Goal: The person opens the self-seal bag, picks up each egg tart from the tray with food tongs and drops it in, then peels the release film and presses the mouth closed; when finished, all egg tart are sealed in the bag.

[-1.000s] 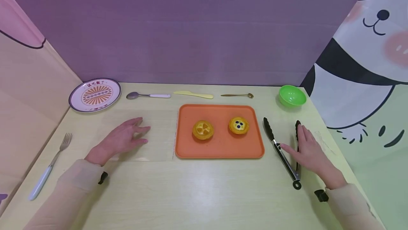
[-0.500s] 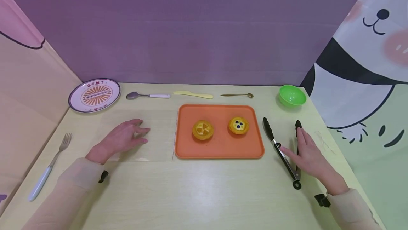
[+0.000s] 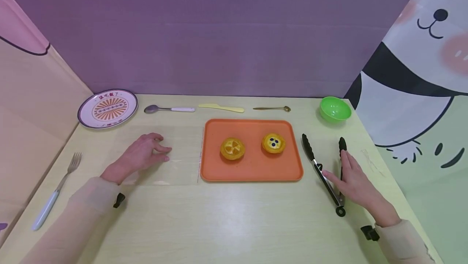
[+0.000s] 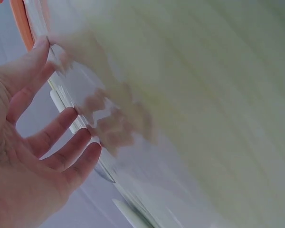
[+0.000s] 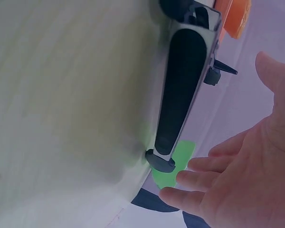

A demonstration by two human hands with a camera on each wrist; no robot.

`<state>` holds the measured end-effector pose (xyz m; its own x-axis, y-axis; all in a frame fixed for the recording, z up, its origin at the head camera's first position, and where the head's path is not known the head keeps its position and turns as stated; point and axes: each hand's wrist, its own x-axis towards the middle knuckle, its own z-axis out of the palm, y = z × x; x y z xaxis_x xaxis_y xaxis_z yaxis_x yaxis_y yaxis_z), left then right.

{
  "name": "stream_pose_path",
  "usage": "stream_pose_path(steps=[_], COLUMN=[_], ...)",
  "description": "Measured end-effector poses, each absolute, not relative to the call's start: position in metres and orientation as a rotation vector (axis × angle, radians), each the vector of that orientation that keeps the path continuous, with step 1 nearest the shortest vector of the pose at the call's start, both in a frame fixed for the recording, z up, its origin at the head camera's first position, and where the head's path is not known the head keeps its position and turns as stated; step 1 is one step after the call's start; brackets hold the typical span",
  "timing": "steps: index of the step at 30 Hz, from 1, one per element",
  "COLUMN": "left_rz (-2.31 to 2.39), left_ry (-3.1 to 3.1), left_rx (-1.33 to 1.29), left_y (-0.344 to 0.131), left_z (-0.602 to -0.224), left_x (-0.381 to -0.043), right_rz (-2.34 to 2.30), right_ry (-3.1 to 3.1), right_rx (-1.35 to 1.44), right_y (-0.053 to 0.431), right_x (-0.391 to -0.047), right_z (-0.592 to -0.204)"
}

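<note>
While the right hand (image 3: 352, 176) lies over the black-tipped tongs (image 3: 323, 170) at the right of the worktop (image 3: 234, 223), its fingers are straight and spread, the thumb touching the near arm and the fingers along the far one, so the grip is wide and closes on nothing; the tongs lie flat with their arms splayed toward the green bowl (image 3: 335, 109), probably because they spring apart unheld; the left hand (image 3: 140, 156) rests on the worktop left of the orange tray (image 3: 252, 170), fingers loosely bent and holding nothing, its grip loose; two tarts (image 3: 232, 148) (image 3: 273, 143) sit apart on the tray, within reach of the tongs; compared with a second ago, the right hand has slid slightly back along the tongs toward the hinge; the left hand's fingers have curled a little more; nothing else has shifted.
</note>
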<state>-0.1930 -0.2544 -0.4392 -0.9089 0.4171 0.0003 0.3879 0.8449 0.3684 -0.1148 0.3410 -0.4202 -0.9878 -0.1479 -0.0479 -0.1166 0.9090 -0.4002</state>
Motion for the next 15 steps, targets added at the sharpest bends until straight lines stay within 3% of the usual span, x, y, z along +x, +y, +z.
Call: stream_pose_path(steps=[15], left_rz=[0.612], left_ry=[2.954], left_rx=[0.671], left_y=[-0.2538], left_z=[-0.4417], left_x=[-0.1981], right_rz=[-0.623], right_ry=[2.985], right_rx=[-0.195], right_y=[0.3465], right_x=[-0.1125], right_z=[-0.4227])
